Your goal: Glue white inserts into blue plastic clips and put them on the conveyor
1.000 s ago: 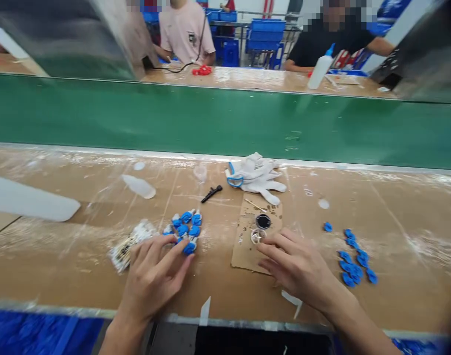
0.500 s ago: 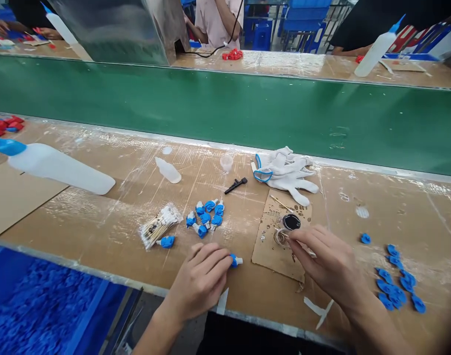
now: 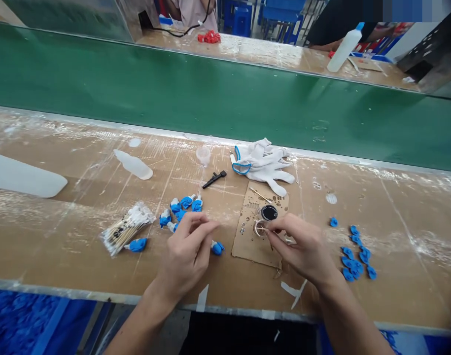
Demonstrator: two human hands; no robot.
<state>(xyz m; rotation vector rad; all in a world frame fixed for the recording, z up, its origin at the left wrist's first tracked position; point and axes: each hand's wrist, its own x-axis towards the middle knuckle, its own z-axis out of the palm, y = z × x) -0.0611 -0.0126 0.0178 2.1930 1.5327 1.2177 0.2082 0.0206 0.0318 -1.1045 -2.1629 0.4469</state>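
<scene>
My right hand (image 3: 302, 241) pinches a thin cotton swab (image 3: 262, 228), with its tip at a small clear cup (image 3: 258, 233). The cup stands on a stained piece of cardboard (image 3: 243, 246), beside a small pot of black liquid (image 3: 269, 212). Another swab (image 3: 260, 195) lies across the cardboard's upper part. My left hand (image 3: 188, 251) is closed just above the table, thumb and fingers together, and nothing shows between the tips. Right by it lies a small blue plastic piece (image 3: 217, 248). More blue pieces with whitish ends (image 3: 187, 201) sit behind this hand, partly hidden by it.
A bag of cotton swabs (image 3: 127, 229) lies at left beside another blue piece (image 3: 138, 245). White gloves (image 3: 265, 162), a black plastic part (image 3: 214, 179) and a small white bottle (image 3: 133, 164) lie farther back. Several blue parts (image 3: 354, 264) are at right. A green strip (image 3: 210, 93) runs behind.
My left hand has lifted and shifted off the blue piece, which now shows more fully on the table. My right hand stays at the clear cup. The camera view has turned right.
</scene>
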